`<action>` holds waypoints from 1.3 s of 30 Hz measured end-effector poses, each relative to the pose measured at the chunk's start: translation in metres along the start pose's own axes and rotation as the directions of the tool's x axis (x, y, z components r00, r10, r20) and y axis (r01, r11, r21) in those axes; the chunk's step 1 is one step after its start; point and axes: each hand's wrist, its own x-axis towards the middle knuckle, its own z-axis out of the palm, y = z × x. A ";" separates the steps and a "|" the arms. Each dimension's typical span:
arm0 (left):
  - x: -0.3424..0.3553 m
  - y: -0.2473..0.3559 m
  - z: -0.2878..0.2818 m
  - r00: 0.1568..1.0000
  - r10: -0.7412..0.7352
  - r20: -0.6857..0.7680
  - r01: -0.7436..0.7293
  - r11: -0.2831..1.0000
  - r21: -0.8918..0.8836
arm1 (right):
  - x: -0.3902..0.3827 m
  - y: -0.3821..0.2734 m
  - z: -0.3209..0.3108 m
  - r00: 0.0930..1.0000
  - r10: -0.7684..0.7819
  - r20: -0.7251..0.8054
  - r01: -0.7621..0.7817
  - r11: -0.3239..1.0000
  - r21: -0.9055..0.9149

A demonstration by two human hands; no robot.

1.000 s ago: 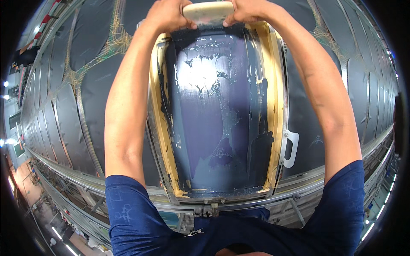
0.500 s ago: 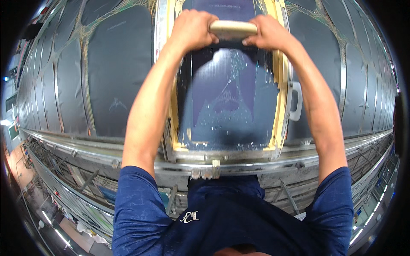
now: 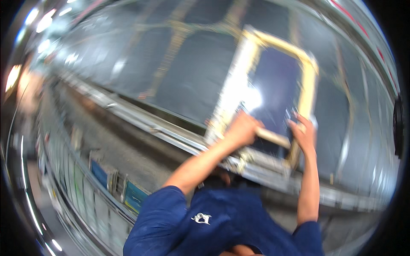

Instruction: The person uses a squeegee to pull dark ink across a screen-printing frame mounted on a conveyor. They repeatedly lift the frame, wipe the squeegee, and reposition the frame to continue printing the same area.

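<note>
My left hand is closed on the left end of a pale squeegee near the front of a screen frame with yellowish taped borders and a glossy dark purple middle. My right hand is just beyond the squeegee's right end, fingers spread, seemingly off it and close to the frame's right side. Motion blur smears both hands, the squeegee and the screen.
The screen sits on a long table covered with dark grey panels. A metal rail runs along its near edge. Below at left are railings and blue panels; strip lights show at the far left.
Both hands have come from the screen's far end to its near end with the squeegee. My right hand has loosened from it. The view has swung round, so table and screen now appear slanted.
</note>
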 end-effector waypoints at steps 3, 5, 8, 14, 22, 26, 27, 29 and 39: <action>-0.007 -0.019 0.012 0.999 0.025 0.023 -0.030 0.975 0.218 | 0.020 0.081 0.005 0.857 0.246 -0.452 -0.335 0.933 -0.127; -0.007 -0.023 -0.003 0.997 0.040 0.060 -0.061 0.916 0.397 | 0.051 0.167 0.052 0.834 0.432 -0.343 -0.432 0.898 0.079; -0.009 -0.035 0.001 0.998 0.063 -0.013 -0.052 0.911 0.408 | 0.071 0.177 0.072 0.861 0.348 -0.370 -0.327 0.937 0.119; -0.017 -0.037 -0.014 0.995 0.040 -0.088 -0.025 0.986 0.163 | 0.067 0.117 0.004 0.848 0.373 -0.376 -0.327 0.927 0.182; -0.052 -0.133 -0.114 1.000 0.016 -0.011 -0.013 0.977 0.214 | 0.104 0.025 0.113 0.848 0.232 -0.476 -0.082 0.946 0.314; -0.104 -0.225 -0.201 0.993 -0.049 0.106 0.013 0.948 0.319 | 0.122 -0.099 0.204 0.822 0.370 -0.432 -0.171 0.885 0.434; -0.111 -0.240 -0.219 0.995 -0.013 0.103 -0.021 0.948 0.319 | 0.128 -0.119 0.216 0.804 0.406 -0.435 -0.208 0.877 0.434; -0.124 -0.248 -0.237 0.989 -0.013 0.146 -0.039 0.936 0.349 | 0.129 -0.145 0.228 0.800 0.383 -0.461 -0.182 0.888 0.423; -0.267 -0.231 -0.272 0.999 -0.040 0.004 0.036 0.941 0.337 | 0.106 -0.212 0.290 0.812 0.445 -0.378 -0.150 0.785 0.602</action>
